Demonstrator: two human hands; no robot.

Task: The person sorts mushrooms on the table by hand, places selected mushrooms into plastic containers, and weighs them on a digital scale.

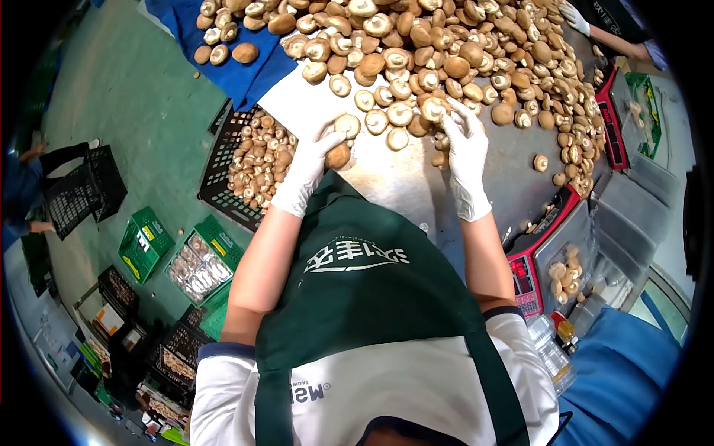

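A large heap of brown mushrooms [457, 67] covers the far part of the metal table [387, 178], some lying caps down with pale undersides up. My left hand [312, 160], in a white glove, is closed around mushrooms [338, 156] at the near left edge of the heap; another one shows at its fingertips. My right hand [466, 152], also gloved in white, has its fingers bent over a mushroom [433, 109] with its pale underside up. Smaller mushrooms lie under that hand's fingers, partly hidden.
A black crate of mushrooms [260, 160] stands left of the table, beside a blue cloth [249, 74]. Red scales [524, 279] stand at the right. A co-worker's gloved hand [575, 18] is at the top right. Another person carries black crates [85, 189] at the left.
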